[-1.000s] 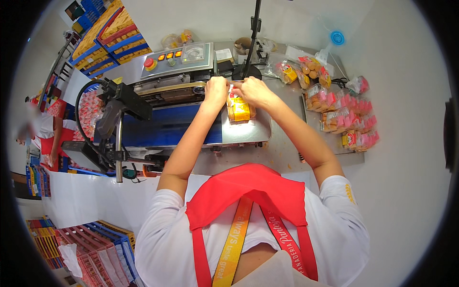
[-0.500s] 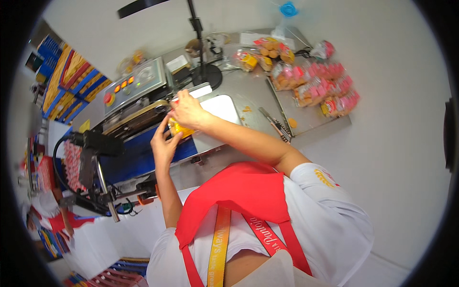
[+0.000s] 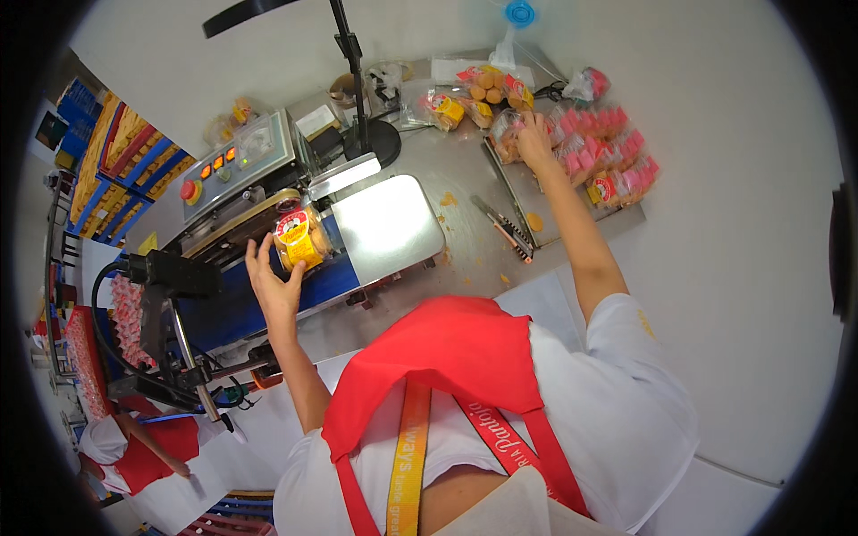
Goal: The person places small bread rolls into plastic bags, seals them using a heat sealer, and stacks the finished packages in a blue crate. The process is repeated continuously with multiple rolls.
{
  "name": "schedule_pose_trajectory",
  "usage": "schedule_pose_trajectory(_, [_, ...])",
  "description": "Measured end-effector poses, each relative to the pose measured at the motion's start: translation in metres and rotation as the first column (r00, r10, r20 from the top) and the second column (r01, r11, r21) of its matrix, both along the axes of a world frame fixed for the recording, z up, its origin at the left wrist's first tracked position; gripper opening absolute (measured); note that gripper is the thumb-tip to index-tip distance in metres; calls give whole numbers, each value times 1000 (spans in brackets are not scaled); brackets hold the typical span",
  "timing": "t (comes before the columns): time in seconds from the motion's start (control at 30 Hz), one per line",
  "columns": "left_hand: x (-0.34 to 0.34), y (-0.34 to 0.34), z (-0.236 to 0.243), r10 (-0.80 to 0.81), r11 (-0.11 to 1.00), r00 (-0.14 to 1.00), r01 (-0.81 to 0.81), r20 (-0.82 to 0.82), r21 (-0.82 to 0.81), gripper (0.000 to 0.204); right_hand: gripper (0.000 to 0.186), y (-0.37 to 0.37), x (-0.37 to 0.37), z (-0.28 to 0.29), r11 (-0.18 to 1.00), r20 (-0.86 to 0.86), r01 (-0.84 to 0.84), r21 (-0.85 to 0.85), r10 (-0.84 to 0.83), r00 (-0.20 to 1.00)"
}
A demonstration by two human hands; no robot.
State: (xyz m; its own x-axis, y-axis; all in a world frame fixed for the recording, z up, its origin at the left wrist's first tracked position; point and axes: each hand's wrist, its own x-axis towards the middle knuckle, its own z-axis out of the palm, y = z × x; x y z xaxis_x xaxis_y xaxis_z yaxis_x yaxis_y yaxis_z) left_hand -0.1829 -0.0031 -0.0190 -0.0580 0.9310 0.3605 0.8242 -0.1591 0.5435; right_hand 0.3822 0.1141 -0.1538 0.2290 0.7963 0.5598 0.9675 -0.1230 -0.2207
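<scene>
A clear bag of round biscuits (image 3: 301,238) with a red and yellow label lies on a blue conveyor belt (image 3: 214,308), beside the sealing machine. My left hand (image 3: 275,284) cups its near left corner, thumb against the lower edge and fingers along the side. Out to the right, my right hand (image 3: 534,143) has its fingers closed on a clear bag of biscuits (image 3: 508,136) at the left end of a group of bags. Pink tops mark many of those grouped bags (image 3: 617,161). My right fingertips are partly hidden among the plastic.
A bare metal plate (image 3: 393,223) adjoins the belt. Behind stand the sealing machine's control box (image 3: 237,165) and a black lamp base (image 3: 380,143). A cutter knife (image 3: 505,230) and crumbs lie on the steel table. A black camera-like unit (image 3: 170,272) overhangs the belt; a co-worker (image 3: 147,451) is at lower left.
My right hand has left the labelled bag near my left hand and reached right to the group of bags. The labelled bag, now uncovered, sits further left on the belt with my left hand.
</scene>
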Motion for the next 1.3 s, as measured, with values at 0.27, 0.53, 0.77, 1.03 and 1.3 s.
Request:
schedule_pose_trajectory(0.27, [156, -5, 72, -557, 825, 805, 509, 203, 245, 74, 21, -45, -150, 222, 909, -104, -415, -35, 410, 906])
schedule_pose_trajectory(0.53, [184, 59, 43, -532, 752, 292, 595, 795, 284, 36, 34, -73, -185, 287, 556, -494, -831, 18, 728, 476])
schedule_pose_trajectory(0.77, [149, 57, 27, 44, 454, -159, 883, 986, 122, 39, 41, -87, -202, 298, 406, -771, -903, 141, 617, 157])
schedule_pose_trajectory(1.03, [133, 58, 6, 98, 333, -331, 900, 939, 282, 51, 38, -80, -230, 277, 554, -789, -766, 324, 605, 104])
schedule_pose_trajectory(1.3, [122, 50, 13, -169, 540, -154, 812, 974, 222, 54, 35, -61, -229, 248, 624, -685, -397, 673, 729, -16])
